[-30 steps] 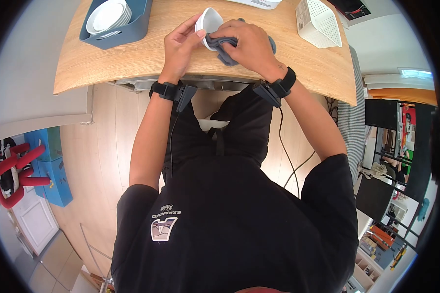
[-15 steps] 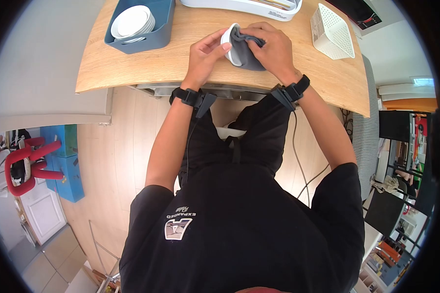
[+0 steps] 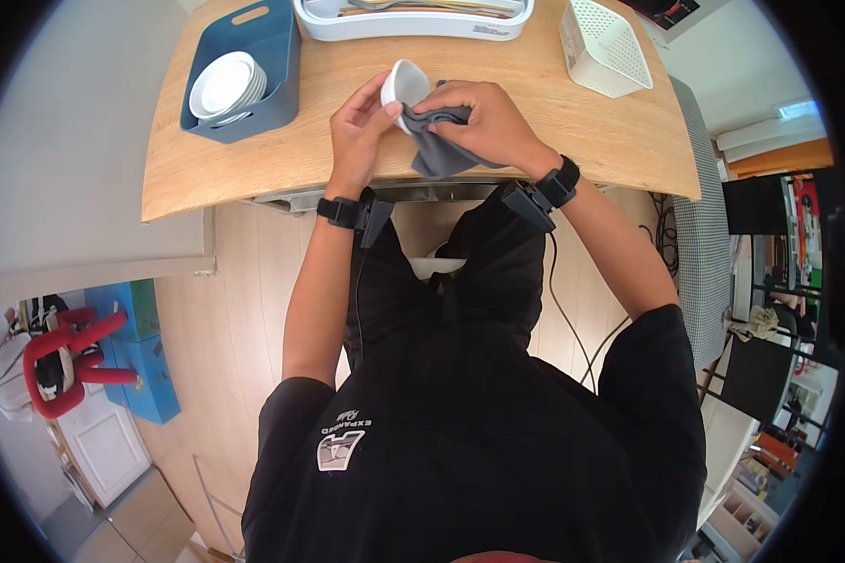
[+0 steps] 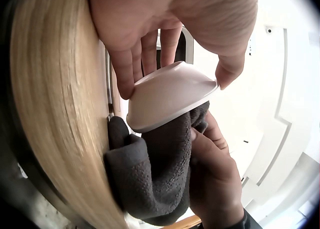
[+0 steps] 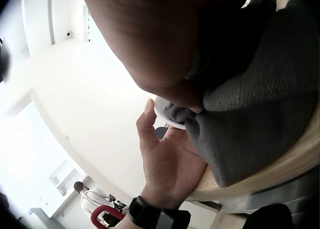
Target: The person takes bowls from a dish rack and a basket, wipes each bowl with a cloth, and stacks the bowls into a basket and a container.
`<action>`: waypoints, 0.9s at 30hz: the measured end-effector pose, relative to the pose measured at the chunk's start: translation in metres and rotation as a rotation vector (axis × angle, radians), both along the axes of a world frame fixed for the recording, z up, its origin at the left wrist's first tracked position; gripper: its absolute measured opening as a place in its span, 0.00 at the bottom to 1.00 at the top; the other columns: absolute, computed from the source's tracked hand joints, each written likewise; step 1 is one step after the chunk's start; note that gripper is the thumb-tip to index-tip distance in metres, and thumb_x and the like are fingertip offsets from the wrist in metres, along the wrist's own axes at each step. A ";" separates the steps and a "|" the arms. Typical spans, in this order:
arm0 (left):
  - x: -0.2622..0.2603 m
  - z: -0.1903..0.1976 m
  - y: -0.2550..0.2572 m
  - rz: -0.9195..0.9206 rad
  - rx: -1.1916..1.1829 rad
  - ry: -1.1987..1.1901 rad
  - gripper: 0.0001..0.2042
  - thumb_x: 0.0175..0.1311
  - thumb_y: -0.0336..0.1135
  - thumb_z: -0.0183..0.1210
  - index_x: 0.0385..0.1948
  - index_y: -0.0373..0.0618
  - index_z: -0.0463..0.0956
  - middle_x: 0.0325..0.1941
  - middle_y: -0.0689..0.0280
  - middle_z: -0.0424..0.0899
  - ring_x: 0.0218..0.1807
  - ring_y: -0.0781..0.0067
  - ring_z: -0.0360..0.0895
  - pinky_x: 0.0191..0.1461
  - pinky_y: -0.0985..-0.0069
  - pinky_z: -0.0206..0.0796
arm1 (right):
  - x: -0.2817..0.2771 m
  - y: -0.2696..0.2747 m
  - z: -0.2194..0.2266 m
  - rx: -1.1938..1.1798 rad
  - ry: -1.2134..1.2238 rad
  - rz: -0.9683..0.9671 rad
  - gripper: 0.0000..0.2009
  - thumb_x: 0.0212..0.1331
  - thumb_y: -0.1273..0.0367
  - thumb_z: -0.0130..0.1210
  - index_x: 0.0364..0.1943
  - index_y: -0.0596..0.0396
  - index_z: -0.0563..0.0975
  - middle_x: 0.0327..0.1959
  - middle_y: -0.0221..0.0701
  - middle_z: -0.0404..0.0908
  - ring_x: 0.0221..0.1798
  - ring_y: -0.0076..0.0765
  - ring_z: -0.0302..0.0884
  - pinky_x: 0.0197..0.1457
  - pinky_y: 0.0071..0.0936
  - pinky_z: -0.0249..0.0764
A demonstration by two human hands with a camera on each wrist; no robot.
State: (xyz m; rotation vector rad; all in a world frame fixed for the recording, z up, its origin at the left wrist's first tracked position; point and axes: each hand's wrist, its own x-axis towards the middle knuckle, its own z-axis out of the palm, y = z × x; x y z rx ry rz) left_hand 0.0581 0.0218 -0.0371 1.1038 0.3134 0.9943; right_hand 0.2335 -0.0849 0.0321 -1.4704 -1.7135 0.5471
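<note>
A small white bowl [image 3: 401,86] is tipped on its side above the wooden table, its opening toward the right hand. My left hand [image 3: 355,136] holds it from outside, thumb at the rim and fingers behind. In the left wrist view the bowl [image 4: 170,96] sits between thumb and fingertips. My right hand [image 3: 496,124] pinches a dark grey cloth [image 3: 438,158], pressing a bunched part at the bowl's rim and inside. The rest of the cloth hangs below that hand in loose folds. In the right wrist view, the cloth [image 5: 260,134] covers most of the bowl.
On the left of the table [image 3: 338,66] stands a blue basket [image 3: 288,98] with a stack of white dishes [image 3: 223,86]. A white tray [image 3: 413,28] with utensils lies at the back. A white perforated basket [image 3: 587,61] stands at the right.
The cloth, spread across the bowl's opening half a second ago, now hangs lower, and more of the bowl's white inside shows. Both hands keep their hold. The head view has shifted.
</note>
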 end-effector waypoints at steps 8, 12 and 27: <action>-0.002 -0.001 0.000 0.007 -0.084 -0.070 0.26 0.66 0.26 0.57 0.67 0.30 0.66 0.63 0.53 0.77 0.63 0.66 0.77 0.65 0.68 0.73 | 0.074 -0.042 -0.003 0.101 0.524 -0.469 0.22 0.59 0.70 0.70 0.57 0.59 0.80 0.42 0.31 0.86 0.40 0.17 0.80 0.39 0.16 0.75; -0.004 -0.004 0.002 -0.023 -0.117 -0.109 0.27 0.67 0.29 0.50 0.68 0.28 0.64 0.65 0.51 0.76 0.65 0.63 0.75 0.69 0.66 0.69 | 0.144 -0.084 -0.028 0.130 0.364 -0.780 0.19 0.60 0.73 0.68 0.54 0.66 0.79 0.48 0.34 0.86 0.48 0.23 0.82 0.50 0.18 0.75; -0.001 0.006 0.002 0.078 -0.245 0.134 0.20 0.80 0.43 0.45 0.52 0.32 0.76 0.50 0.59 0.84 0.52 0.72 0.82 0.58 0.74 0.73 | 0.209 -0.130 -0.088 0.248 -0.063 -1.138 0.19 0.57 0.63 0.70 0.50 0.58 0.84 0.44 0.37 0.88 0.40 0.30 0.83 0.44 0.28 0.76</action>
